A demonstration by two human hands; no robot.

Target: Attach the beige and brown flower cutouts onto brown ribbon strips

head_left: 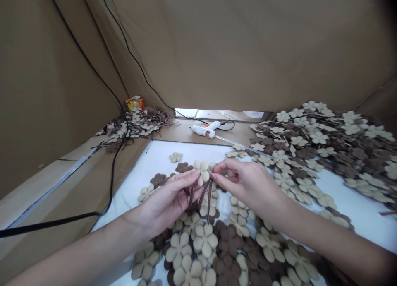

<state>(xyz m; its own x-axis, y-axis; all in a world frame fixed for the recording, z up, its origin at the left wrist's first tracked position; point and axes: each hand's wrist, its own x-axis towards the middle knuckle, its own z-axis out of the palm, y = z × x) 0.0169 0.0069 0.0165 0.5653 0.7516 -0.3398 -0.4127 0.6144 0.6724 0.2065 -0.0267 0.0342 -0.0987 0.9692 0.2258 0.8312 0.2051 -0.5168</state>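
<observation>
My left hand [169,199] and my right hand [245,182] meet over a white table [161,157]. Together they pinch a beige felt flower [203,171] with brown ribbon strips [204,195] hanging beneath it. The left fingers grip the flower's left side and the ribbon ends. The right thumb and fingers press on its right edge. Below the hands lies a heap of beige and brown felt flowers [211,244].
A white glue gun [205,130] lies at the back on cardboard, with a black cable [113,170] running left. A big pile of flowers [325,149] fills the right side, a smaller pile with brown strips [136,124] sits back left. Cardboard walls [235,46] surround the table.
</observation>
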